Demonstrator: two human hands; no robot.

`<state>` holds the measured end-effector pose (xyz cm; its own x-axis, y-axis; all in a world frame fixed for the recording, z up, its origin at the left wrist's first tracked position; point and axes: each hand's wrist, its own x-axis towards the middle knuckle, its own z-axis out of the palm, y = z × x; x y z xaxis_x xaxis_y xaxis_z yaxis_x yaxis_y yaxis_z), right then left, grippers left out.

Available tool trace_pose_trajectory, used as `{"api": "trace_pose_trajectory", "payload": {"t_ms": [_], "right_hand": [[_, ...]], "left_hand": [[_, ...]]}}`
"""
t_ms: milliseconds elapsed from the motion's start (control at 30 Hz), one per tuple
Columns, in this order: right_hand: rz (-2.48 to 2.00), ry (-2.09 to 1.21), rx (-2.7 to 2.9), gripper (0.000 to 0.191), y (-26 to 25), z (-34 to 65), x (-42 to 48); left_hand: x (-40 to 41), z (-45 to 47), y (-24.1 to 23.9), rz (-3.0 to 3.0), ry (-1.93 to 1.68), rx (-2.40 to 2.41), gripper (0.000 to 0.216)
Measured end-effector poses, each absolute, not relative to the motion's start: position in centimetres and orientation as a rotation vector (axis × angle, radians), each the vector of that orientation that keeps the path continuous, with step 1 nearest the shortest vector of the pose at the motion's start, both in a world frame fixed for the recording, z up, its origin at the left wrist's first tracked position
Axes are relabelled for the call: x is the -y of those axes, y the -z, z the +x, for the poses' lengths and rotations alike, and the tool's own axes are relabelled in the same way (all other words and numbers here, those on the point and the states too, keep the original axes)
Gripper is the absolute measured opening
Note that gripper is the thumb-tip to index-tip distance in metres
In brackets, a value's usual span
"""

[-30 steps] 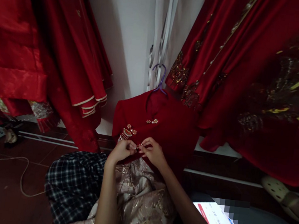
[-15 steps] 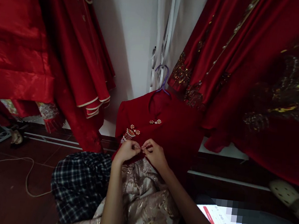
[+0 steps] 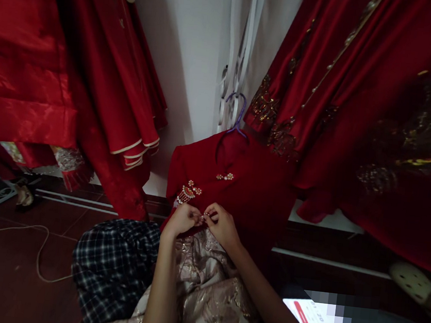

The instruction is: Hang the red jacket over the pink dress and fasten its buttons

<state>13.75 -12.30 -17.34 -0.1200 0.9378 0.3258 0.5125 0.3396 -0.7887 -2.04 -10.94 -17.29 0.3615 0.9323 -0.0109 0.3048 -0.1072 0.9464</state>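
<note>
A red dress point(image 3: 263, 187) hangs in front of me on a purple hanger point(image 3: 239, 116). At its neck sits a flower-shaped pearl ornament point(image 3: 224, 176), and a fan-shaped beaded brooch point(image 3: 186, 194) with hanging strands is on its chest. Below these, my left hand point(image 3: 184, 219) and my right hand point(image 3: 222, 225) meet at the front of the dress. Their fingertips are pinched around a small beaded ornament point(image 3: 204, 216), mostly hidden by the fingers. Pale brocade cloth point(image 3: 215, 301) with gold flowers lies under my forearms.
Red garments point(image 3: 127, 79) hang on the left, and embroidered red gowns point(image 3: 325, 86) on the right. Dark plaid cloth point(image 3: 113, 269) is beside my left arm. A lit phone point(image 3: 310, 317) lies at lower right, near a pale clog point(image 3: 412, 281). A cable point(image 3: 41, 253) crosses the floor.
The fingers of both hands have shifted slightly around the small beaded ornament, which shows a little more between them. The view has moved a touch; the dress hangs as before.
</note>
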Motion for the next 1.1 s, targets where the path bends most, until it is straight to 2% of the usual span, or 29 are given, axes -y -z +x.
{"api": "trace_pose_trajectory", "payload": {"t_ms": [467, 700, 800, 867, 933, 1000, 1100], "right_hand": [[-1.282, -0.688, 1.808, 0.011, 17.3, 13.8, 12.3], [-1.422, -1.229, 1.976, 0.023, 14.2, 17.4, 13.2], [-1.436, -1.652, 2.238, 0.025, 12.7, 18.7, 14.4], [-1.38, -1.754, 2.312, 0.027, 12.2, 18.9, 14.9], [-1.328, -1.547, 2.332, 0.028, 12.2, 18.6, 14.9], [-1.327, -1.196, 2.304, 0.026, 12.5, 18.1, 14.5], [-1.467, -0.806, 2.246, 0.023, 13.3, 17.5, 13.7]], "left_hand": [[11.0, -2.6, 17.1, 1.537, -0.733, -1.192, 0.018], [11.0, -3.2, 17.5, 1.681, -0.756, -1.304, 0.022], [11.2, -3.6, 17.2, 1.824, -0.78, -1.372, 0.016], [11.3, -3.9, 16.8, 1.891, -0.826, -1.388, 0.011], [11.4, -3.9, 16.3, 1.942, -0.866, -1.385, 0.009], [11.5, -3.9, 15.9, 1.972, -0.874, -1.363, 0.01], [11.6, -3.9, 15.7, 1.988, -0.85, -1.372, 0.011]]}}
